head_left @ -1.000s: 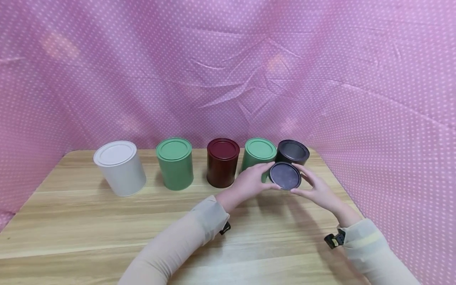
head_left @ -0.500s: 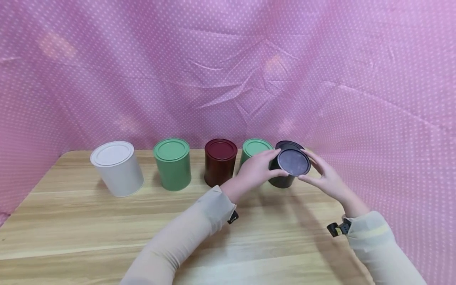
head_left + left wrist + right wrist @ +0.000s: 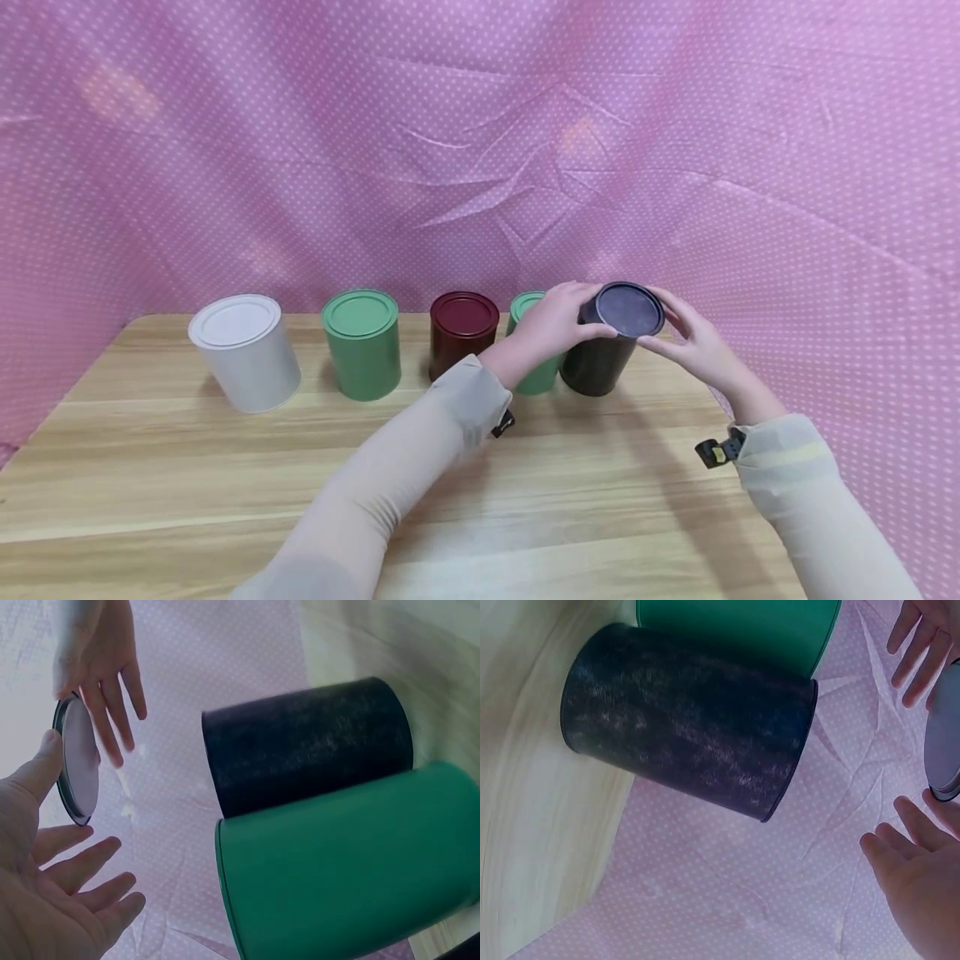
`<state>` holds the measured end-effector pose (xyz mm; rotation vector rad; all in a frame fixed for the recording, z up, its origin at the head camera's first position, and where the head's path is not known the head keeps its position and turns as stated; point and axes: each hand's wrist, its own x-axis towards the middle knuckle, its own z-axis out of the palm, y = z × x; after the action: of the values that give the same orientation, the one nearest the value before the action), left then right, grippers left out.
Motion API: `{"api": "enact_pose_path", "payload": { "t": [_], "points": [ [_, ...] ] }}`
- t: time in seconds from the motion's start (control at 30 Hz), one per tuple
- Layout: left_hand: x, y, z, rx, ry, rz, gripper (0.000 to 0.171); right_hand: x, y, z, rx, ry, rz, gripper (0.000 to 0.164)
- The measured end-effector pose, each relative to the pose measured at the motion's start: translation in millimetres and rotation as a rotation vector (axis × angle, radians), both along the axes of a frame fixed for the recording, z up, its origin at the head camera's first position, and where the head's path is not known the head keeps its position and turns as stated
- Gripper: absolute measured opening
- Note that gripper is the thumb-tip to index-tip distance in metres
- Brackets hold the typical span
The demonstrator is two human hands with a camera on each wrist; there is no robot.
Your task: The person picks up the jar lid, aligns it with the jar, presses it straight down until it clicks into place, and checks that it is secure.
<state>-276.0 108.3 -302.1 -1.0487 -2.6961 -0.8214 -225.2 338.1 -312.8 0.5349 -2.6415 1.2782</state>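
A black round lid (image 3: pixel 632 309) is held by its rim between both hands, above the black can (image 3: pixel 596 367). My left hand (image 3: pixel 557 321) pinches the lid's left side between thumb and fingers. On the opposite side my right hand (image 3: pixel 696 348) holds the rim likewise. In the left wrist view the pale inner face of the lid (image 3: pixel 81 761) shows, and the lid is apart from the upright black can (image 3: pixel 307 746). A green can (image 3: pixel 538 379) stands close against the black can's left side, partly hidden behind my left hand.
Further left stand a dark red can (image 3: pixel 465 321), another green can (image 3: pixel 363 350) and a white can (image 3: pixel 251 358), all lidded, along the back of the wooden table (image 3: pixel 225 492). A pink dotted cloth (image 3: pixel 480 150) hangs behind and at both sides.
Both hands have carried the lid away from me and slightly right, from in front of the black can to above it. The cans have stayed in place.
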Motion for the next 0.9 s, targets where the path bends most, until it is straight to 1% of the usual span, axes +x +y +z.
{"api": "enact_pose_path", "payload": {
  "t": [0.07, 0.2, 0.33, 0.43, 0.53, 0.67, 0.77, 0.87, 0.9],
  "points": [
    [-5.6, 2, 1.1, -0.014, -0.01, 0.001, 0.071, -5.5, 2, 0.4, 0.015, -0.007, -0.003, 0.071],
    [-15.1, 6, 1.4, -0.055, -0.013, 0.03, 0.072, -18.3, 6, -0.5, 0.028, -0.025, -0.006, 0.071],
    [-23.5, 13, -3.6, -0.089, -0.031, 0.061, 0.072, -28.0, 12, -4.7, 0.023, -0.061, -0.009, 0.071],
    [-29.3, 19, -8.6, -0.113, -0.05, 0.071, 0.072, -33.4, 16, -9.3, 0.014, -0.088, -0.003, 0.069],
    [-34.6, 23, -11.4, -0.153, -0.031, 0.076, 0.072, -38.1, 19, -13.2, -0.001, -0.121, 0.001, 0.068],
    [-40.7, 27, -13.4, -0.21, -0.015, 0.081, 0.072, -43.3, 22, -18.0, -0.033, -0.183, -0.004, 0.068],
    [-43.1, 29, -15.2, -0.225, -0.035, 0.071, 0.071, -46.1, 24, -21.6, -0.046, -0.239, -0.022, 0.071],
    [-44.5, 30, -17.8, -0.246, -0.04, 0.065, 0.069, -48.7, 27, -25.8, -0.053, -0.291, -0.04, 0.071],
    [-44.8, 31, -18.5, -0.252, -0.044, 0.065, 0.069, -49.5, 28, -27.5, -0.049, -0.296, -0.041, 0.071]
  ]
}}
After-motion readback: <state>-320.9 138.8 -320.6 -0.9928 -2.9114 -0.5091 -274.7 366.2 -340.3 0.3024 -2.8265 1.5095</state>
